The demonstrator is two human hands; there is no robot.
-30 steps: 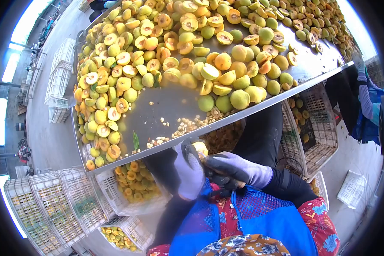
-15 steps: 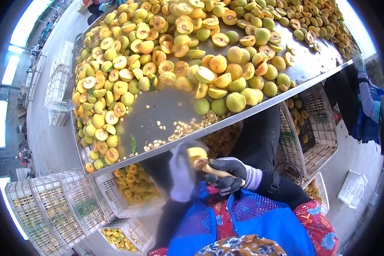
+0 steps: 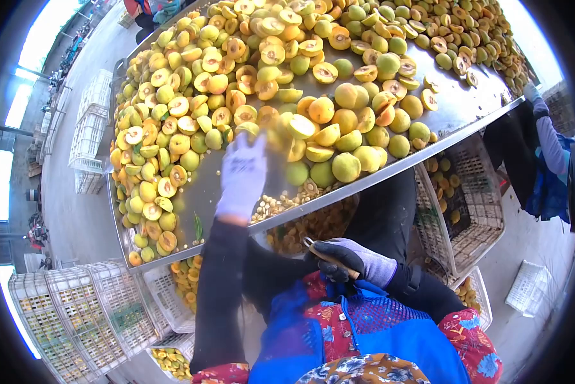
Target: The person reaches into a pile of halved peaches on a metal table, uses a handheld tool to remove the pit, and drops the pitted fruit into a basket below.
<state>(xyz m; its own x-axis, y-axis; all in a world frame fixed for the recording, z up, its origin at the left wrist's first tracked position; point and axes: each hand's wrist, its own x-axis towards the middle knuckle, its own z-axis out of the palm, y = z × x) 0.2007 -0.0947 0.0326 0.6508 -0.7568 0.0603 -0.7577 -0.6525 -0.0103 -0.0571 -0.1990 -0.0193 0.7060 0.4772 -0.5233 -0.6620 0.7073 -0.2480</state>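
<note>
My left hand [image 3: 243, 169], in a pale lavender glove, reaches over the metal table [image 3: 204, 185]. Its fingers are stretched out at the edge of the fruit pile, slightly blurred, and nothing shows in them. Just past the fingertips lie halved apricots [image 3: 246, 114]. Close to my lap, my right hand [image 3: 354, 259], gloved in lavender with dark fingers, is wrapped round a pitting tool [image 3: 336, 264]. The tool has a wooden handle and a small metal loop at its tip. Loose pits [image 3: 281, 206] are scattered along the near table edge.
Beneath the table edge are a crate of apricot halves [image 3: 188, 291] and a heap of pits [image 3: 316, 230]. A large crate [image 3: 486, 211] stands at right. Stacked white crates [image 3: 76, 313] are at lower left. A co-worker's arm [image 3: 546, 131] rests at the table's right end.
My left hand has moved from beside the tool up and forward over the table. The fruit that was at the tool's tip is gone from there. My right hand still grips the tool.
</note>
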